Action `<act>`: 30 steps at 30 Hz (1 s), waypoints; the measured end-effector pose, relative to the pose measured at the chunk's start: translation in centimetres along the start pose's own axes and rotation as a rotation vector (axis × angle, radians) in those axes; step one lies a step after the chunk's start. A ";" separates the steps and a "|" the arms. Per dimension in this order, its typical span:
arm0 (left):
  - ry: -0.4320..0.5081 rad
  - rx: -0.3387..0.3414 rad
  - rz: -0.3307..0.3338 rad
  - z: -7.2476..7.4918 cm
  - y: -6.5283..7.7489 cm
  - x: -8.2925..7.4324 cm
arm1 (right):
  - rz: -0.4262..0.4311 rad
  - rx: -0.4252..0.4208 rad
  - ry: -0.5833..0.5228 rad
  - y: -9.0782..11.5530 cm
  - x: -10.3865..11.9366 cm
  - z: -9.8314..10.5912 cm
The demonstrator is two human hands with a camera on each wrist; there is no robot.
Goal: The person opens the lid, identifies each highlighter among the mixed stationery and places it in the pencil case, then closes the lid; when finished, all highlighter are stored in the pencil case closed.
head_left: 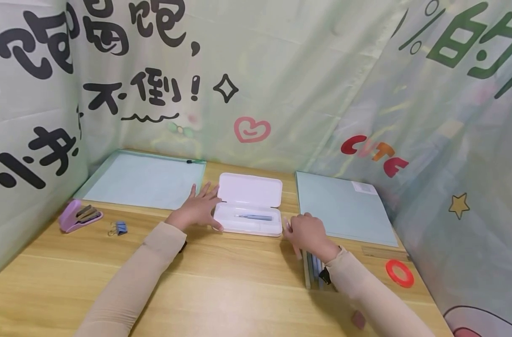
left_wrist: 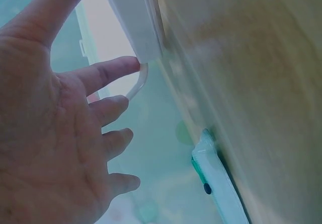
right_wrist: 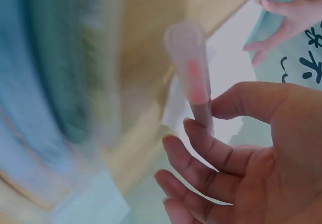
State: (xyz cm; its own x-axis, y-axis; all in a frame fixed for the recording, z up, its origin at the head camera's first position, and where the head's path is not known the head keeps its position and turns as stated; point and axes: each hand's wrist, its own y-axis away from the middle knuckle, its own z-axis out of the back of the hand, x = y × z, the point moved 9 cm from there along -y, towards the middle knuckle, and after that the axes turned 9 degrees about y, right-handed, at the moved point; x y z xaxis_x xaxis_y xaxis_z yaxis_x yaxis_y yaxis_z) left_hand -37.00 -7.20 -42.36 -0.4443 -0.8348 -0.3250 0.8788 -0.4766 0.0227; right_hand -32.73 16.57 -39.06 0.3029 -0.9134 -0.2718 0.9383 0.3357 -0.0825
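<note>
An open white pencil case (head_left: 249,191) stands on the table with a blue pen (head_left: 256,217) lying in its tray. At the case's left end, my left hand (head_left: 197,208) spreads its fingers, thumb near the lower corner; in the left wrist view the index fingertip touches the case (left_wrist: 132,20). My right hand (head_left: 308,231), just off the case's right end, pinches a slim pen (right_wrist: 198,83) between thumb and fingers. The pen has a frosted, rounded end with pink inside. Below this hand stands a row of books (head_left: 312,269), partly hidden by the wrist.
Pale blue folders lie at back left (head_left: 144,180) and back right (head_left: 344,201). Farther left are a purple holder (head_left: 72,216) and blue binder clips (head_left: 121,228). On the right are a red ring (head_left: 399,273), a ruler (head_left: 384,253) and a small brownish-pink block (head_left: 359,319).
</note>
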 end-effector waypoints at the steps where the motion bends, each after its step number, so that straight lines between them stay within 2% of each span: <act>1: -0.005 -0.001 0.001 0.0 0.0 0.1 | -0.004 -0.008 -0.016 -0.4 0.0 0.4; 4: 0.001 0.005 0.004 0.1 0.1 0.2 | 0.017 -0.039 -0.034 -1.9 0.6 1.2; 11: -0.004 0.027 0.012 -0.1 0.1 0.1 | 0.272 -0.326 0.067 -5.0 4.8 3.2; 14: -0.006 0.033 0.013 -0.4 0.1 0.0 | 0.336 -0.380 0.110 -5.9 6.4 3.2; 17: -0.008 0.031 0.018 -0.5 0.1 -0.1 | 0.369 -0.390 0.152 -6.7 7.5 3.0; 23: -0.010 0.022 0.023 -0.5 0.0 0.0 | 0.406 -0.323 0.253 -7.8 8.8 1.4; 30: -0.024 0.024 0.036 -0.5 -0.2 0.6 | 0.424 -0.295 0.268 -8.3 9.6 1.1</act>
State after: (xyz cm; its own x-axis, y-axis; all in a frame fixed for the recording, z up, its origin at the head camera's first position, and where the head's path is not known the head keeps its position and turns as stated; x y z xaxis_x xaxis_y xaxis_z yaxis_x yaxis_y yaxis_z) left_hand -37.32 -7.44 -43.04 -0.4168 -0.8579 -0.3004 0.8901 -0.4523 0.0565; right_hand -37.44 4.81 -39.96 0.5536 -0.6078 -0.5693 0.6463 0.7447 -0.1666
